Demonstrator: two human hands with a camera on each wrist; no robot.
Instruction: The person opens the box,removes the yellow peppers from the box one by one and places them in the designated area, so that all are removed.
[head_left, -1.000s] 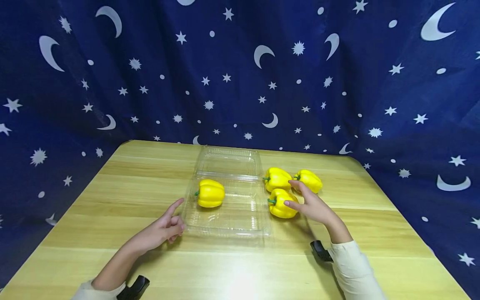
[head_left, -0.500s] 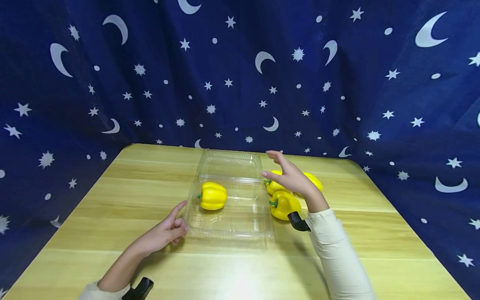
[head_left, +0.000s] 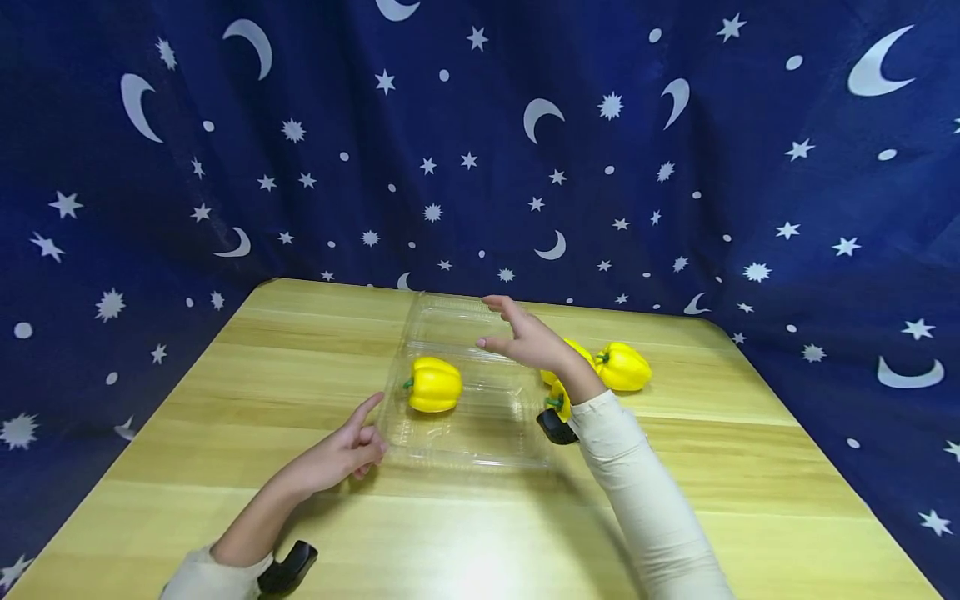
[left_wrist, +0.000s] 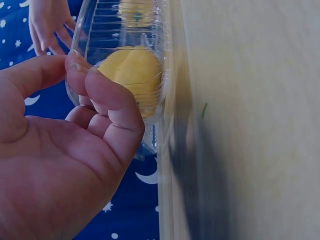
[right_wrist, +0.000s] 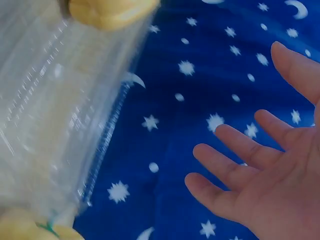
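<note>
A clear plastic clamshell container (head_left: 480,457) lies opened flat on the table, its lid side toward the back. One yellow bell pepper (head_left: 436,385) with a green stem sits in the left part of its base. At the base's front left corner, my left hand (head_left: 333,460) pinches the rim between thumb and curled fingers; the index finger points along the edge. My right hand (head_left: 528,337) hovers over the hinge area with fingers spread, holding nothing. Behind its wrist are a yellow bell pepper (head_left: 580,350) and another yellow bell pepper (head_left: 559,402), both partly hidden.
A further yellow bell pepper (head_left: 624,367) lies at the right of the group, right of the container. The wooden table (head_left: 750,467) ends at the back against a dark blue curtain (head_left: 480,200) with moons and stars. Black wrist camera mounts jut from both wrists.
From above the peppers on the right, my right hand has moved left to above the container's lid and hinge. The left hand stays at the container's corner. The view has shifted slightly.
</note>
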